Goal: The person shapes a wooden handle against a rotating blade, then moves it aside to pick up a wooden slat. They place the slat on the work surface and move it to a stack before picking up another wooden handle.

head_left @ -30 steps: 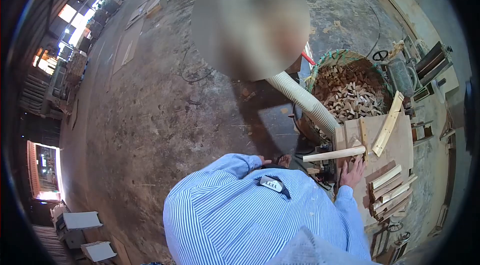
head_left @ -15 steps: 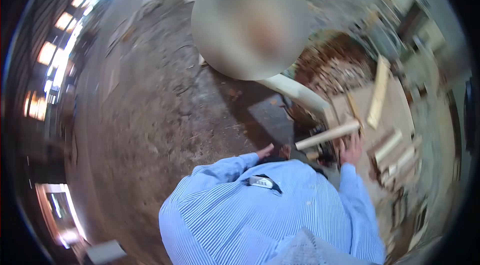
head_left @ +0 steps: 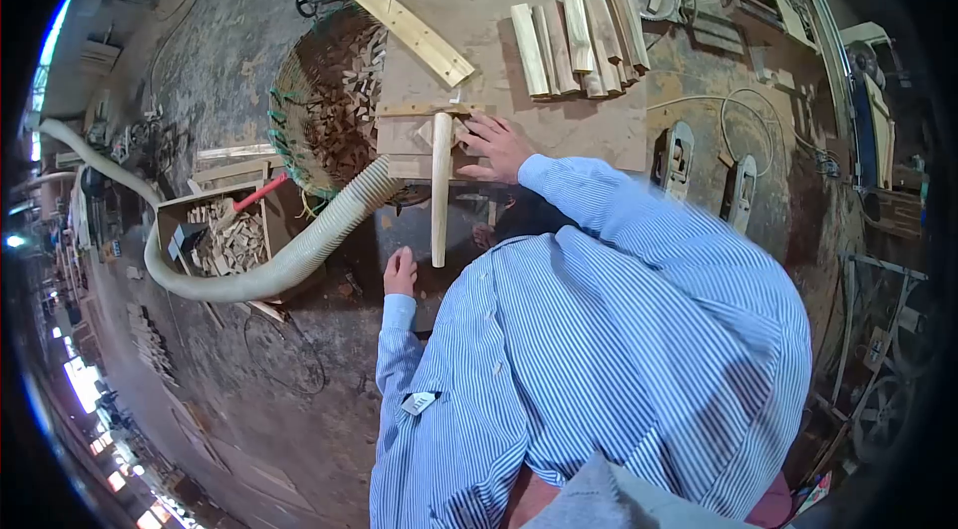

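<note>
My right hand point(head_left: 491, 147) lies palm down on the machine's board top point(head_left: 619, 135), fingers spread. Beside its fingertips, a tapered wooden leg point(head_left: 440, 195) rests partly on the board and juts past the front edge toward my body. A thin wooden strip point(head_left: 427, 110) crosses the board at the leg's inner end. Down by my side, in front of the board, my left hand point(head_left: 400, 272) hangs with its fingers loosely extended and nothing visible in it.
Several wood pieces point(head_left: 576, 40) lie at the board's far right, and a drilled plank point(head_left: 414, 33) at its far left. A basket of offcuts point(head_left: 329, 100) stands left. A ribbed hose point(head_left: 309, 250) curves past a box of scraps point(head_left: 230, 245). Hand planes point(head_left: 677, 162) sit at right.
The view has swung right, bringing the board toward the middle. My right hand still rests by the wooden leg; my left hand stays low at my side.
</note>
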The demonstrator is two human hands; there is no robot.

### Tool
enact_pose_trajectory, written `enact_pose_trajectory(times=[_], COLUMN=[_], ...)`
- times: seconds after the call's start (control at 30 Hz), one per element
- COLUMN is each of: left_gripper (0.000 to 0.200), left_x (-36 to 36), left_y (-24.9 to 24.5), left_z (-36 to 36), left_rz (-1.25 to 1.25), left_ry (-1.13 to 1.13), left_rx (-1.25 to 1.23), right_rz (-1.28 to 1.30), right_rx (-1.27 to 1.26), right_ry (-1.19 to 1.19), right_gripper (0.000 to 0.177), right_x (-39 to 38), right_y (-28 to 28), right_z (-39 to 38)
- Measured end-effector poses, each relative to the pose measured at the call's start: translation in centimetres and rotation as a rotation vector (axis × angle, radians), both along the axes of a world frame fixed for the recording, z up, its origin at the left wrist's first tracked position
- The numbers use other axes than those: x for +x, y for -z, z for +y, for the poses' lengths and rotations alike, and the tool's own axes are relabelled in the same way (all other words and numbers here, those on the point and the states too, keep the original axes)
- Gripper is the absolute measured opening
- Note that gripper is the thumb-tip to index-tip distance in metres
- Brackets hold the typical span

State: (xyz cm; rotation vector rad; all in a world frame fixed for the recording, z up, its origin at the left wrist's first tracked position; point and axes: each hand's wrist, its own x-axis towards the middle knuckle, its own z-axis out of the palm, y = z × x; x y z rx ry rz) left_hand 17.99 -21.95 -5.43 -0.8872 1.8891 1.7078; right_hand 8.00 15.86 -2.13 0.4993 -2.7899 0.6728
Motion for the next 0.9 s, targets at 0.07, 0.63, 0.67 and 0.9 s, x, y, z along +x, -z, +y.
enact_pose_trajectory(times=[0.07,0.63,0.67,0.9], left_gripper=[0.053,0.071,0.072,0.039], left_x=[-1.6,-6.9,-6.1,3.5], left_y=[0.4,-5.8,-6.0,-3.1], left_z=[-0.1,13.0,13.0,5.7], left_rz=[0.001,0.328,0.414,0.381], left_ry=[0.183,0.683,0.715,0.679], left_rx=[0.05,-0.41,-0.535,0.232], right_rz=[-0.023,-0.246,-0.258,-0.148], right_rx=[-0.031,0.117,0.104,0.203], right_ry=[-0.003,0.544,0.568,0.522], right_gripper=[0.071,0.048,0.047,0.055], right_x=[0.5,-6.5,-6.4,-5.2], right_y=[-0.2,-6.8,-6.9,-6.2], right_z=[0.5,11.3,11.2,10.4])
